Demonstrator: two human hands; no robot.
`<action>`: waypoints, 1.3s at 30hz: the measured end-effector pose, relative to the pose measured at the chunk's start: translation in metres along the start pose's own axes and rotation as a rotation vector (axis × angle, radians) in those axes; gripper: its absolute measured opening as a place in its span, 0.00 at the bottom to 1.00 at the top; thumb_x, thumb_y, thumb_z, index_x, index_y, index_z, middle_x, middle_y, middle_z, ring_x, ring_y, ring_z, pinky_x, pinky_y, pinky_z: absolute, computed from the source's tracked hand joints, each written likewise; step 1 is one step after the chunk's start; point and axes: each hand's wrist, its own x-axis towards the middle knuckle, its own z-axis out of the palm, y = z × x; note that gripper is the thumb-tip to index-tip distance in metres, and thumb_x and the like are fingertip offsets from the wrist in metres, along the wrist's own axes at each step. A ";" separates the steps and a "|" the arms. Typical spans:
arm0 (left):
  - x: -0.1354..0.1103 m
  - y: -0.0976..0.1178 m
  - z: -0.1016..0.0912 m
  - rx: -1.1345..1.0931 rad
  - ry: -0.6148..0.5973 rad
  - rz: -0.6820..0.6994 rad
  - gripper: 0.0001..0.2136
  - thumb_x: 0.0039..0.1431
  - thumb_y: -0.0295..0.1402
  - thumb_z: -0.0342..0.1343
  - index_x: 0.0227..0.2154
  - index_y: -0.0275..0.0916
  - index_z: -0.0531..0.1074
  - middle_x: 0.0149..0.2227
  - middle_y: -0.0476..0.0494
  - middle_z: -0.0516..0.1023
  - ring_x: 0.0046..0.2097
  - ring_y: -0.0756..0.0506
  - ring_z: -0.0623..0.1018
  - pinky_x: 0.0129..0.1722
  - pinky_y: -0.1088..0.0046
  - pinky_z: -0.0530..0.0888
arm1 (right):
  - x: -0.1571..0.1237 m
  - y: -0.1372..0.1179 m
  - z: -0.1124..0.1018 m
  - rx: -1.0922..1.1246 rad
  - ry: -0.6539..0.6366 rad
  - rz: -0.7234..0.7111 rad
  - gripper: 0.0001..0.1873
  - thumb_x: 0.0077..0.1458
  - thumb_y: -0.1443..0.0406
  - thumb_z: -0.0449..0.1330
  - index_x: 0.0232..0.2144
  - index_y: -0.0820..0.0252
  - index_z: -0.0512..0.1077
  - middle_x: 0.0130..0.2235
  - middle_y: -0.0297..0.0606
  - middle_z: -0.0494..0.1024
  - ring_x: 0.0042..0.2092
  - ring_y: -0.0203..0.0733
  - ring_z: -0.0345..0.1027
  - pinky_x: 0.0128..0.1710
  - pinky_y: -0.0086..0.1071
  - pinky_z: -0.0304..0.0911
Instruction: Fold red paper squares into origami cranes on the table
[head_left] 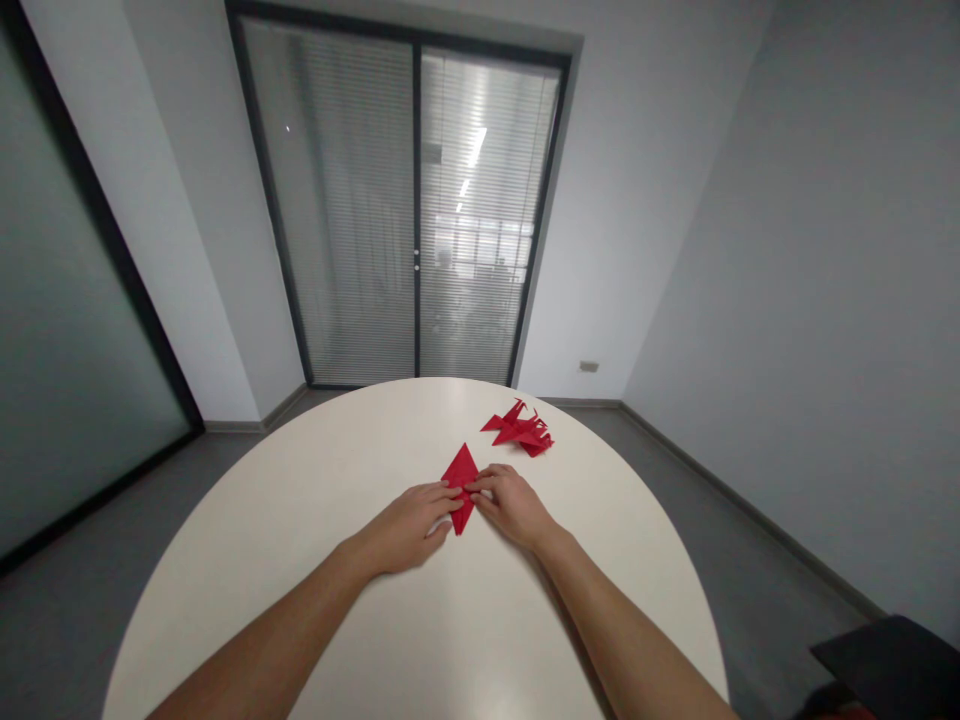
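A piece of folded red paper (pixel 464 462), shaped like a diamond, lies flat on the round table with one point facing away from me. My left hand (pixel 409 524) rests at its left side, fingers stretched over the paper and pressing on it, thumb apart near the lower edge. From the right, my right hand (pixel 514 502) has its curled fingertips and thumb closed together at the paper's right edge. The fingers of both hands cover the middle of the paper, so the fold there is hidden.
Several red folded paper cranes (pixel 523 431) lie bunched together beyond my right hand. The white round table (pixel 315 520) has a curved edge all about. Glass doors with blinds (pixel 360 220) stand behind it. A dark object (pixel 892 660) shows at the lower right.
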 end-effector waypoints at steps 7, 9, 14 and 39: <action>-0.002 0.001 -0.001 -0.010 0.004 -0.017 0.21 0.65 0.30 0.50 0.60 0.43 0.68 0.61 0.44 0.72 0.63 0.41 0.68 0.64 0.57 0.65 | 0.000 -0.003 -0.001 -0.009 -0.006 0.016 0.14 0.63 0.67 0.57 0.46 0.54 0.80 0.46 0.41 0.80 0.49 0.45 0.69 0.52 0.36 0.61; -0.002 0.002 -0.002 -0.016 0.005 -0.022 0.20 0.66 0.30 0.50 0.60 0.43 0.68 0.61 0.44 0.72 0.63 0.41 0.69 0.64 0.57 0.65 | 0.000 -0.004 -0.001 -0.009 0.002 0.022 0.14 0.62 0.67 0.57 0.46 0.55 0.80 0.46 0.42 0.80 0.49 0.45 0.69 0.52 0.36 0.61; 0.001 0.007 -0.006 -0.018 0.007 0.007 0.18 0.66 0.29 0.48 0.56 0.43 0.72 0.58 0.45 0.75 0.61 0.42 0.71 0.63 0.58 0.66 | -0.001 -0.006 0.000 -0.019 0.017 0.068 0.14 0.60 0.63 0.60 0.46 0.58 0.79 0.44 0.44 0.79 0.49 0.46 0.69 0.51 0.35 0.61; 0.008 0.014 -0.004 -0.018 0.085 -0.102 0.04 0.64 0.34 0.56 0.40 0.43 0.75 0.44 0.46 0.79 0.47 0.42 0.75 0.49 0.65 0.70 | -0.001 -0.015 0.000 -0.008 0.057 0.105 0.06 0.58 0.63 0.60 0.36 0.59 0.72 0.37 0.40 0.76 0.42 0.44 0.67 0.44 0.33 0.60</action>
